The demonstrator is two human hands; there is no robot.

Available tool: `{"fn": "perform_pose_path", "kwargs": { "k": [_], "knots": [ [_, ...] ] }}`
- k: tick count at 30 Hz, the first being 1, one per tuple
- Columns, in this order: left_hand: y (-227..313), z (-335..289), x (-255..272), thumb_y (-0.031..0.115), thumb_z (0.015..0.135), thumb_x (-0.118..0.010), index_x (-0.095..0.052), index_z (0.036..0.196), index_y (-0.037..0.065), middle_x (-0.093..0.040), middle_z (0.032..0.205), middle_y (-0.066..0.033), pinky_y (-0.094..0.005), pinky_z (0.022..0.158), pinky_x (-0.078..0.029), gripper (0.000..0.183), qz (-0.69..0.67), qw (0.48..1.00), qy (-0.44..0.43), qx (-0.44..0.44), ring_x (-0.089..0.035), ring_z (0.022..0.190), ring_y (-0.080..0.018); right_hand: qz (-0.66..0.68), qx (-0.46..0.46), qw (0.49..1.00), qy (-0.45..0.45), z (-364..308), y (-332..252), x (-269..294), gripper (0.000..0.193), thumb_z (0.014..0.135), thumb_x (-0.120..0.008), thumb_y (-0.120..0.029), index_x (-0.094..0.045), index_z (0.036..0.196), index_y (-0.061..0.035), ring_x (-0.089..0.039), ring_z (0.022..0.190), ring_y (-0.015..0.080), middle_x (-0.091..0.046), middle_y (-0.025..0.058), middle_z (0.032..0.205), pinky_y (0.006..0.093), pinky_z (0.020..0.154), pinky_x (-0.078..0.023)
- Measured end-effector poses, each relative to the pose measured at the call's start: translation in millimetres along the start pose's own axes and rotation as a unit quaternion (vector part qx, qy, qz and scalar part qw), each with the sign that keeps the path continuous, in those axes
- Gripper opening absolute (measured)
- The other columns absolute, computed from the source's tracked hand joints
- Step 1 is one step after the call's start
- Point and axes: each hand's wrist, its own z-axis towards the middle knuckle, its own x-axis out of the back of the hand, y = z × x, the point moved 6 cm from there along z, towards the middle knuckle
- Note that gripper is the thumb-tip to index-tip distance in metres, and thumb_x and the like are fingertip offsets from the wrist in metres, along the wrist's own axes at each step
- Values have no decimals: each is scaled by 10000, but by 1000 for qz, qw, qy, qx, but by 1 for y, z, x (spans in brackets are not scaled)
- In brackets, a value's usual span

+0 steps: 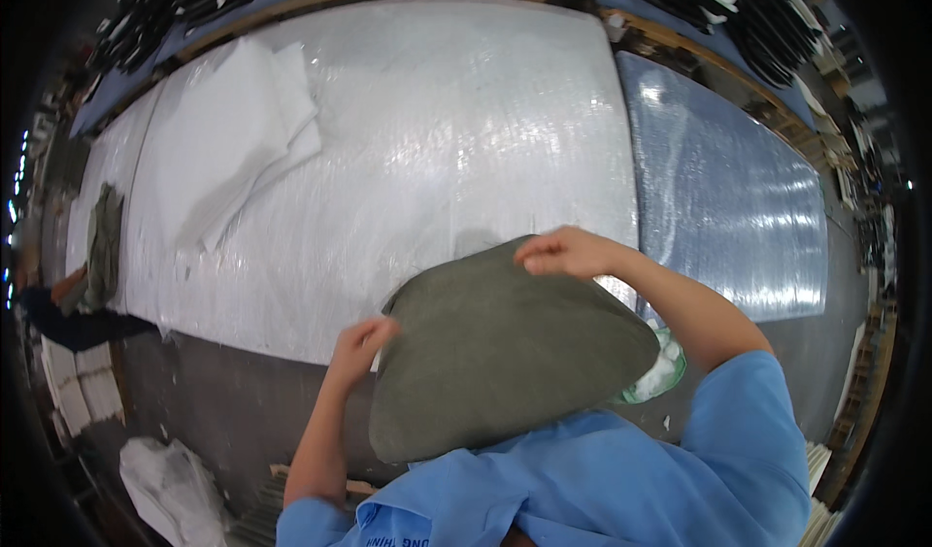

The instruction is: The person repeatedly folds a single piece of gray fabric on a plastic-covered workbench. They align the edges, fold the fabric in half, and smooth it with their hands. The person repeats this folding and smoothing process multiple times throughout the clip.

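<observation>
A plump olive-green fabric cushion point(505, 348) rests against my chest and stands tilted in front of the table. Its outline is rounded, with a smooth face toward me. My left hand point(363, 345) is closed at the cushion's left edge, a little blurred, its fingertips partly out of sight. At the top edge, toward the right, my right hand point(565, 253) pinches the cover with curled fingers. The cushion's far side is hidden.
A wide table wrapped in clear plastic point(408, 139) stretches ahead. White padding sheets point(238, 134) lie on its left part. To the right is a blue plastic-covered table point(723, 198). A green-rimmed bag with white stuffing point(662, 367) sits beside me. Another person point(73, 304) handles olive fabric at far left.
</observation>
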Motion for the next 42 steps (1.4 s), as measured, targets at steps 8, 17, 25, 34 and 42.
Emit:
{"fn": "perform_pose_path", "kwargs": {
  "k": [8,17,25,34,42],
  "knots": [
    [41,-139,-38,332,1061,-362,-716,961,-39,-735,1092,-209,-541,1217,-268,522,-259,924,212,-183,-610,1213,-375,327,84,937,91,-120,67,-15,800,1078,-306,-635,-726,1197,36,-663,1169,251,-741,140,1181,372,1072,-484],
    [61,-71,1,395,1078,-401,-667,929,11,-714,961,-158,-434,945,-520,490,-383,881,250,-125,-679,977,-281,560,133,790,211,-28,146,3,887,1060,-229,-690,-727,990,40,-715,998,266,-756,177,1016,376,964,-535],
    [104,-68,44,346,1109,-431,-688,895,-31,-715,873,-133,-355,833,-522,504,-156,897,380,-166,-680,836,-229,375,21,832,409,-17,129,-2,811,1054,-372,-681,-663,1286,40,-591,1212,239,-683,150,1290,351,1083,-418],
    [161,-61,9,165,1047,-557,-759,923,3,-735,838,-123,-360,735,-530,287,168,844,423,-283,-689,770,-213,452,207,778,385,-63,78,33,613,1097,-389,-523,-705,1212,-12,-642,1106,229,-728,90,1176,378,1029,-447],
    [96,-59,20,451,1127,-313,-756,932,-22,-748,886,-107,-342,836,-512,676,-191,891,358,-203,-679,848,-195,-122,228,817,515,-116,-58,26,385,1041,-567,-291,-745,926,31,-683,823,189,-732,114,843,351,784,-511]
  ]
}}
